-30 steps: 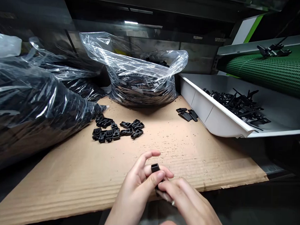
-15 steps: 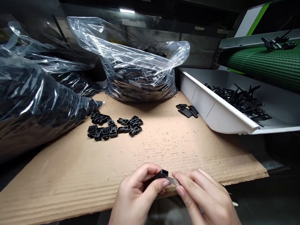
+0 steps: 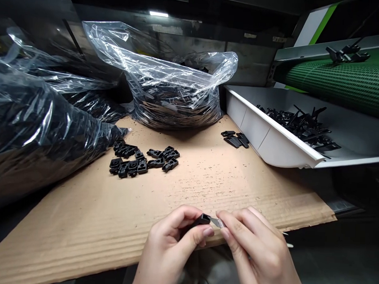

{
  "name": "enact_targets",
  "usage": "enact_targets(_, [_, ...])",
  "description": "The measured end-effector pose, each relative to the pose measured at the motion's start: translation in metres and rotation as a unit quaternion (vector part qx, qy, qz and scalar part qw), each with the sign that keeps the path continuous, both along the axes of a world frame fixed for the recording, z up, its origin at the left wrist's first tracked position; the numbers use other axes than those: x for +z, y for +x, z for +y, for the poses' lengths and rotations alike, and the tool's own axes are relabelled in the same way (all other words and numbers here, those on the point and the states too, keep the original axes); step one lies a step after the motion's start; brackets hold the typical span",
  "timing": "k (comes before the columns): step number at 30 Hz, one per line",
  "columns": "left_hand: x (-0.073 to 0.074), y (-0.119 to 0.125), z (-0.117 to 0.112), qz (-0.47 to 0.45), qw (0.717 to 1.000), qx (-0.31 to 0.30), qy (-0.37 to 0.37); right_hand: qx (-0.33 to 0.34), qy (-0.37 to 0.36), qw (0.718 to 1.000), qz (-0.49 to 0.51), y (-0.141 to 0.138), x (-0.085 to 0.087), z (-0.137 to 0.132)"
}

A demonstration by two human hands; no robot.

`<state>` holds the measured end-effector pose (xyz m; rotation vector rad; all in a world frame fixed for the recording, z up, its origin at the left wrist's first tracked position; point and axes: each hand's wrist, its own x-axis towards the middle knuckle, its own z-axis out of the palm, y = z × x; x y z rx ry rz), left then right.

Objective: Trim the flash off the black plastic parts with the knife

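Near the front edge of the cardboard, my left hand pinches a small black plastic part between thumb and fingers, its hollow end facing right. Most of the part is covered by my fingers. My right hand is closed on a thin metal blade, held between thumb and fingertips. The blade's point lies at the open end of the part, at its right rim; whether it touches cannot be made out. Beyond the hands, a group of similar black parts lies at left, and a smaller cluster lies beside the white tray.
A clear plastic bag of black parts stands at the back; another full bag leans at left. The white tray with black pieces is at right, under a green conveyor belt. Black shavings dot the cardboard sheet.
My right hand and the blade have risen slightly, the blade moving from the part's lower edge to the right rim of its opening. My left hand has tilted the part a little.
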<state>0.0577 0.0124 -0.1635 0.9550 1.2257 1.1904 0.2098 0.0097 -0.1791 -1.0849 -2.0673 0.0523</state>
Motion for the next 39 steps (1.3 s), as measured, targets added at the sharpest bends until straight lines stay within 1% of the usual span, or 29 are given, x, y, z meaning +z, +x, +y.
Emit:
enact_targets(2, [0.0,-0.002,0.0,-0.011,1.0,-0.018,-0.005,-0.008,0.002,1.0,-0.005,0.001,-0.001,0.004])
enact_targets(4, [0.0,-0.004,-0.001,-0.01,0.999,-0.04,-0.01,-0.037,-0.002,0.999,-0.012,0.004,0.0,0.007])
enact_targets(6, [0.0,-0.005,-0.002,0.0,0.998,-0.054,-0.012,-0.048,-0.023,0.999,-0.01,0.007,0.002,0.009])
enact_targets(7, [0.0,-0.005,-0.002,0.004,0.998,-0.055,-0.011,-0.039,-0.035,0.999,-0.003,0.008,0.004,0.008])
enact_targets(9, [0.0,-0.004,-0.002,0.001,0.999,-0.049,-0.006,0.005,-0.048,0.999,0.012,0.009,0.007,0.005])
enact_targets(11, [0.001,-0.002,-0.002,-0.01,0.999,-0.04,0.002,0.038,-0.037,0.998,0.03,0.006,0.01,0.001])
enact_targets(13, [0.002,-0.001,-0.002,-0.018,0.999,-0.035,0.008,0.05,-0.02,0.998,0.038,0.002,0.011,-0.003])
enact_targets(19, [0.003,0.001,-0.002,-0.008,0.999,-0.028,0.02,0.033,-0.01,0.999,0.033,-0.006,0.01,-0.005])
enact_targets(23, [0.0,0.0,-0.003,0.011,0.999,-0.028,0.026,0.01,-0.008,1.0,0.0,-0.003,0.006,-0.003])
enact_targets(25, [-0.002,-0.002,-0.003,0.029,0.999,-0.028,0.027,-0.006,-0.022,1.0,-0.018,0.0,0.003,0.0])
enact_targets(28, [-0.003,-0.003,-0.004,0.044,0.998,-0.03,0.023,-0.003,-0.094,0.996,0.0,0.004,0.0,0.003])
enact_targets(31, [-0.003,-0.004,-0.004,0.05,0.998,-0.038,0.008,0.02,-0.193,0.978,0.081,0.007,0.005,0.004])
enact_targets(33, [-0.002,-0.003,-0.004,0.055,0.998,-0.038,0.006,0.027,-0.276,0.949,0.152,0.005,0.012,0.005])
enact_targets(35, [-0.002,-0.003,-0.003,0.05,0.998,-0.046,0.008,0.034,-0.361,0.907,0.214,-0.001,0.02,0.007])
enact_targets(36, [-0.001,-0.004,-0.002,0.045,0.997,-0.059,0.01,0.04,-0.392,0.889,0.235,-0.006,0.024,0.008])
enact_targets(37, [-0.001,-0.004,0.0,0.042,0.996,-0.073,0.013,0.043,-0.409,0.877,0.247,-0.011,0.027,0.01])
enact_targets(39, [-0.002,-0.004,0.002,0.048,0.994,-0.094,0.02,0.048,-0.413,0.873,0.256,-0.019,0.031,0.014])
